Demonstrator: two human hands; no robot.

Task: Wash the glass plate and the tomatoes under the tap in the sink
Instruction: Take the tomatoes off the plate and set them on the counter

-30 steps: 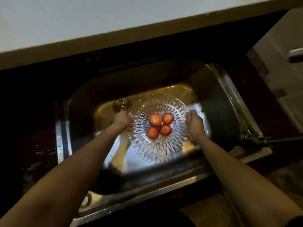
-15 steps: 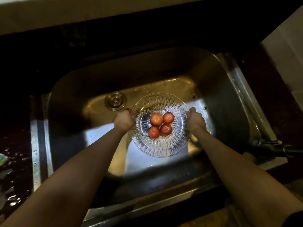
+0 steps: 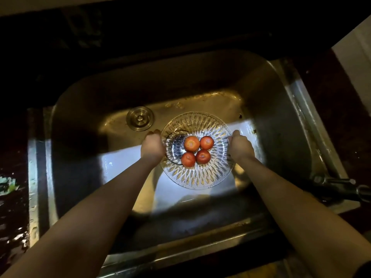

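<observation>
A round cut-glass plate (image 3: 197, 178) sits low inside the steel sink (image 3: 80, 121), near the basin floor. Several red tomatoes (image 3: 197, 150) lie clustered at its centre. My left hand (image 3: 152, 147) grips the plate's left rim. On the opposite rim my right hand (image 3: 240, 146) holds on. A dark tap (image 3: 339, 186) lies at the sink's right edge, well to the right of the plate. No water stream is visible.
The round drain cover (image 3: 140, 118) is in the basin floor, up and left of the plate. Dark wet countertop (image 3: 12, 207) surrounds the sink, with a pale green scrap (image 3: 7, 185) at the left. A pale wall (image 3: 355, 45) stands at the upper right.
Both hands have lowered the plate with the tomatoes deeper into the sink. The view has shifted closer over the basin.
</observation>
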